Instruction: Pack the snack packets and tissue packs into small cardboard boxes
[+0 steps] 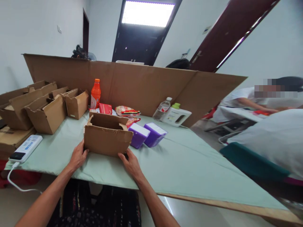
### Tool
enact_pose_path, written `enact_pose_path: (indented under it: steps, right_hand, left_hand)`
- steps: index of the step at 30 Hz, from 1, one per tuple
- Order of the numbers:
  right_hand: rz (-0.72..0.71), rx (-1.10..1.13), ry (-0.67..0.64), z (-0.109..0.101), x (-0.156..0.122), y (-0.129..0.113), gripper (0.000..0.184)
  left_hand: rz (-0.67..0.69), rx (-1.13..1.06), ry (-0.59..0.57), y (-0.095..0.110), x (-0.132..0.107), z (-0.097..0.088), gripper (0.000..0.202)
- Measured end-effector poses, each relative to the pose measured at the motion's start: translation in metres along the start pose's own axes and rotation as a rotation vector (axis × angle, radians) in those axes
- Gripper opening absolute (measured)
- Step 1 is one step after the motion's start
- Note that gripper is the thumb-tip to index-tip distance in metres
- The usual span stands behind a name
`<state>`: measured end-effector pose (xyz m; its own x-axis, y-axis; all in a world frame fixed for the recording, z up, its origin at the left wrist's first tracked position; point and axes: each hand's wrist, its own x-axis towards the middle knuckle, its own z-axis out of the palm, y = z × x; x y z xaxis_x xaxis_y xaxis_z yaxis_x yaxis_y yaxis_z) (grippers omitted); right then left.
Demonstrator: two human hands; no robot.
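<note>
An open brown cardboard box (pixel 107 135) stands on the pale green table (pixel 189 160) right in front of me. My left hand (pixel 77 156) grips its lower left corner, fingers curled against the side. My right hand (pixel 131 163) holds the lower right corner, thumb and fingers pressed to the box. Two purple boxes (pixel 146 134) lie just right of the cardboard box. Red snack packets (pixel 118 111) lie behind it.
Several open cardboard boxes (pixel 44 108) sit at the left, a white power strip (pixel 26 147) near the left edge. An orange bottle (pixel 95 94), a water bottle (pixel 162 108) and a white container (pixel 175 116) stand before a tall cardboard screen (pixel 142 85). Another person (pixel 255 101) sits at the right.
</note>
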<state>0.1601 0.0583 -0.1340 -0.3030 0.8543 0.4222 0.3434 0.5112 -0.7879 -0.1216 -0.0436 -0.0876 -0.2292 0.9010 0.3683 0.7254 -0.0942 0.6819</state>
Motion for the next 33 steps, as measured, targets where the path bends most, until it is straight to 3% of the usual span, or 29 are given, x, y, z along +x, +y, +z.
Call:
enact_pose_path:
  steps: [33]
  right_hand:
    - [0.111, -0.033, -0.020, -0.013, -0.006, -0.012, 0.040]
  left_hand:
    - [-0.050, 0.028, -0.036, 0.005, -0.002, 0.001, 0.038]
